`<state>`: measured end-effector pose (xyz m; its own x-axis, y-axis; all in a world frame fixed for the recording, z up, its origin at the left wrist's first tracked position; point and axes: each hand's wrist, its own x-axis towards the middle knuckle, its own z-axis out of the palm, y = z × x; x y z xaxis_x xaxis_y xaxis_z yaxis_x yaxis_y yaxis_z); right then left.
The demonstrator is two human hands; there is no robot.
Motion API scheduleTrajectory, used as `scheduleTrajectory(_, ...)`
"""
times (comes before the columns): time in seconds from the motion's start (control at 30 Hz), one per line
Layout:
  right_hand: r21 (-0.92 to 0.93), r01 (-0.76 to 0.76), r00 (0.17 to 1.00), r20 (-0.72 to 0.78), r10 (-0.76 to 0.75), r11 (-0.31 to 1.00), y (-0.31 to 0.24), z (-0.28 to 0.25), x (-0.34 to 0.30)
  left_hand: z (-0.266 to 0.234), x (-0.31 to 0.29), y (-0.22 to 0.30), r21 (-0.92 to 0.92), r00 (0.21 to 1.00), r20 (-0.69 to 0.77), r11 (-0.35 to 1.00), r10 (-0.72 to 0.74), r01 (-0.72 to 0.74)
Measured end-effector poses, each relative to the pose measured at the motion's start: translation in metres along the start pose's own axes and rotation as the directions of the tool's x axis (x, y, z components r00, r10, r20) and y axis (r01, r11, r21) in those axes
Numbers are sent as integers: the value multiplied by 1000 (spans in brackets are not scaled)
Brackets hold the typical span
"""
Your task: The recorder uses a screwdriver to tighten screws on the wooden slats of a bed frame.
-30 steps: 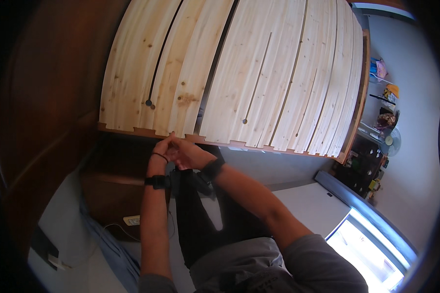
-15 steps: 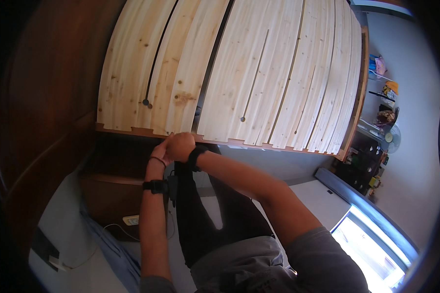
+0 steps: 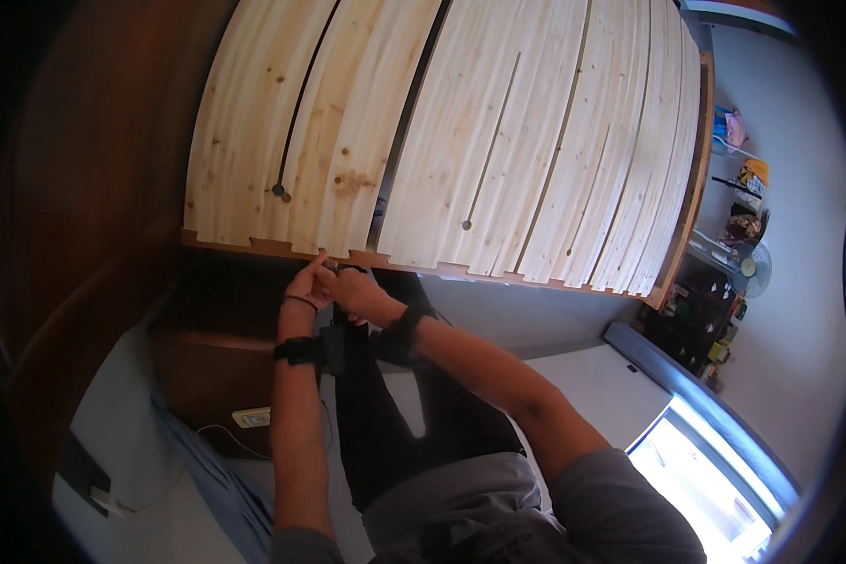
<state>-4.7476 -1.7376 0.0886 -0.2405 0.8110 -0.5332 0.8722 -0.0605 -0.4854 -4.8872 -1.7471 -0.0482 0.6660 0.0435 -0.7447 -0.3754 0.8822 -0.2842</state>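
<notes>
Pale wooden slats [image 3: 479, 160] with knots and dark slots form a bed base, and their notched ends rest along a brown wooden rail [image 3: 282, 250]. At that near edge, my left hand [image 3: 307, 285] has a finger pointing up against the end of a slat, its other fingers bent. My right hand [image 3: 359, 293] is closed right beside it, its fingertips meeting the left ones. Something small and dark seems to be between the fingers; its kind cannot be made out. Both wrists wear black straps.
A dark brown wooden cabinet [image 3: 211, 385] stands below left, with a white power strip [image 3: 251, 417] and a cord near it. Brown wood panelling rises at the left. A fan [image 3: 752, 266] and assorted belongings are at the right, and a bright window [image 3: 705, 479] at lower right.
My right hand has drawn back and down a little from the rail, and its wrist has turned. My left hand's finger now shows pointing up at the slat end.
</notes>
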Motion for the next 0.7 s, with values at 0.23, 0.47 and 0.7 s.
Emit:
scheduleTrajectory(0.23,676,-513,858,427,286,530,27,36,23,19,10,-12,56,998,-59,998,-20,23)
scheduleTrajectory(0.47,174,-404,883,331,333,898,-4,5,30,9,-7,-17,-134,991,-92,985,100,-112)
scheduleTrajectory(0.7,-356,-40,753,604,263,934,-11,-20,40,79,-5,-6,213,998,68,977,10,-25)
